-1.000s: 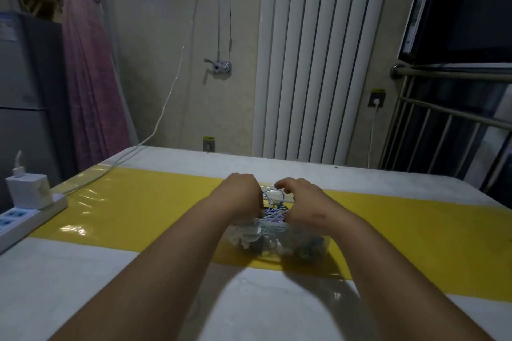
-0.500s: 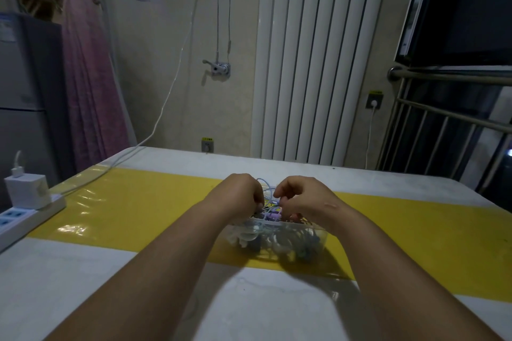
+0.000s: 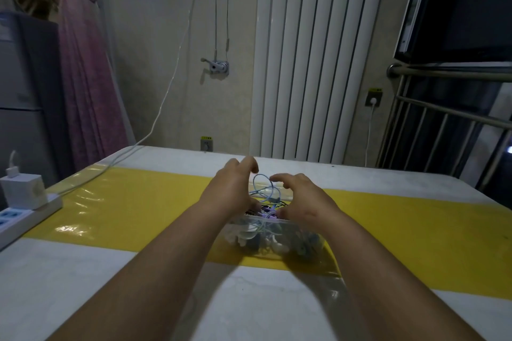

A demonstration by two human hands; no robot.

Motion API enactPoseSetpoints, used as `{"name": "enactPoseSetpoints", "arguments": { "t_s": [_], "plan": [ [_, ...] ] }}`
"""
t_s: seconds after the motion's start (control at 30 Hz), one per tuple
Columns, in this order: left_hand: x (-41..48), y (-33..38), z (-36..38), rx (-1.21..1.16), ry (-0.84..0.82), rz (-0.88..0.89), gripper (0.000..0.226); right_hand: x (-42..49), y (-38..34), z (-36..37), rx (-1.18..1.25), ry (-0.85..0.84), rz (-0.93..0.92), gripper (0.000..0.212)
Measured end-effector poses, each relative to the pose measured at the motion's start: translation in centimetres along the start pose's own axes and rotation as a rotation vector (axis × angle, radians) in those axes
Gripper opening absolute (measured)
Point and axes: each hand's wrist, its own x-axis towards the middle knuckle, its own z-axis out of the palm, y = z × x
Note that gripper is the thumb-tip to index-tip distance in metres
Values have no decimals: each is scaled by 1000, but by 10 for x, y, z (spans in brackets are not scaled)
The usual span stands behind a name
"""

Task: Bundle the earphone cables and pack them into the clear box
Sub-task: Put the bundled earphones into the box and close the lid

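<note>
Left hand [image 3: 232,192] and right hand [image 3: 303,198] side by side over a clear box [image 3: 310,241], fingers arched and spread wide, gripping nothing, thumbs down at the tangle of earphone cables [image 3: 263,230] heaped inside. Between the palms, one pale blue cable loop [image 3: 261,174] poking up above the rim. Purple earphone parts [image 3: 270,213] just under the thumbs. Box on a yellow strip [image 3: 138,202] across a white table [image 3: 69,285], near the centre. Far left, at the table edge, a white power strip [image 3: 33,214] with a white charger [image 3: 23,192] plugged in. Behind, against the wall, a white ribbed radiator [image 3: 318,63].
</note>
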Motion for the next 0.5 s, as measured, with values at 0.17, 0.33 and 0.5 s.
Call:
{"name": "enactPoseSetpoints", "arguments": {
  "t_s": [0.17,0.33,0.5],
  "plan": [
    [2,-4,-1,150,-47,75,70,1,3,3,-74,-24,-25,51],
    [5,-2,0,193,-161,55,38,2,2,7,-100,0,-30,42],
    [10,0,0,167,-236,62,31,2,-3,3,-203,-113,-39,28]
  ]
}}
